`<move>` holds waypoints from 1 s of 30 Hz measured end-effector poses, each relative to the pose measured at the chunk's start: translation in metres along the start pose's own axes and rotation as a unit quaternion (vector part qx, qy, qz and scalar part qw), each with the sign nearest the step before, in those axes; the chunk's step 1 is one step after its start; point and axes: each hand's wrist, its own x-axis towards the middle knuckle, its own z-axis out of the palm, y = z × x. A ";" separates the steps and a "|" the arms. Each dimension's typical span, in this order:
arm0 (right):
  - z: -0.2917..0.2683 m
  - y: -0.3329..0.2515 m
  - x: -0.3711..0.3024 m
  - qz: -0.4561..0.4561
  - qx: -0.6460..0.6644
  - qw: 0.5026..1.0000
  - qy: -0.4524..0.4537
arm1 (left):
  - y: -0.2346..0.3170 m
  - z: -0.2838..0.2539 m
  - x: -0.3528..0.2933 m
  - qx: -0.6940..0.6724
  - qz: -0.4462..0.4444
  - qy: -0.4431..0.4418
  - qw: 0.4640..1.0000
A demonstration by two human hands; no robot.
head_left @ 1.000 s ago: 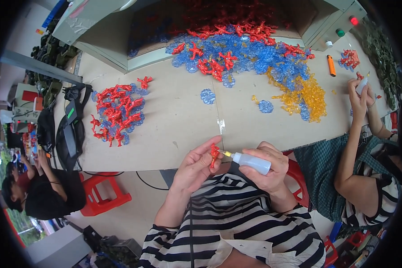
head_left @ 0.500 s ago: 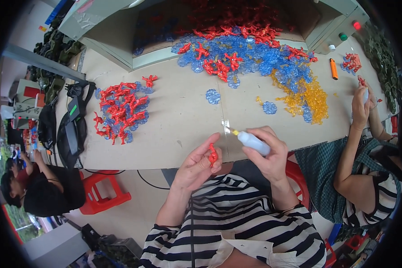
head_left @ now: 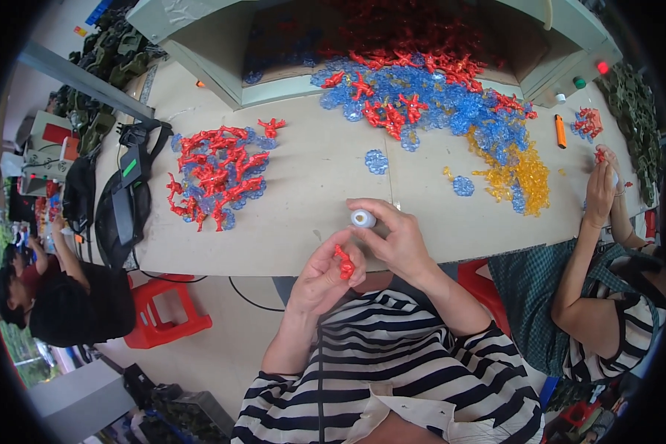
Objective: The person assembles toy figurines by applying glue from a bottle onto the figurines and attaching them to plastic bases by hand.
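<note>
1. The left hand [head_left: 320, 280] has its thumb and fingers closed on a small red figurine [head_left: 345, 265], pinched in front of the person's chest, near the front edge of the worktable [head_left: 281, 244].
2. The figurine is probably very light and fairly stiff, moulded in hard or slightly rubbery plastic. Its glossy skin may be a little slippery, and its thin limbs look like the weakest parts, so the thicker body seems the best place for a thumb-and-finger pinch.
3. In looks it is bright, even red and shiny, with a knobbly, limbed outline; the fingers cover part of it, and its finer features are too small to make out.
4. The right hand [head_left: 398, 243] is wrapped around a pale squeeze bottle [head_left: 362, 218], just beyond the left fingers. The bottle shows end-on as a whitish round with a darker yellowish centre; whether it touches the table cannot be told.
5. The bottle is likely light and soft-walled, giving under pressure; its body is the part to grip, with a gentle squeeze.
6. On the person's left lies a cluster of red figures [head_left: 213, 177] among clear blue discs. Beyond the hands, a single blue disc [head_left: 377, 161] with a scalloped edge lies flat; farther right, a heap of amber-yellow pieces [head_left: 531, 181] spreads beside a larger blue pile [head_left: 451, 107].
</note>
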 end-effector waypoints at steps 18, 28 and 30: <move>-0.038 0.002 0.065 -0.097 -0.330 0.937 0.059 | 0.004 -0.004 -0.017 -0.076 0.006 0.080 0.994; -0.069 0.002 0.054 -0.004 -0.379 0.918 0.116 | -0.002 0.001 -0.020 -0.067 0.006 0.099 0.993; -0.069 -0.002 0.042 0.015 -0.366 0.928 0.073 | -0.002 0.003 -0.020 -0.052 0.006 0.090 0.995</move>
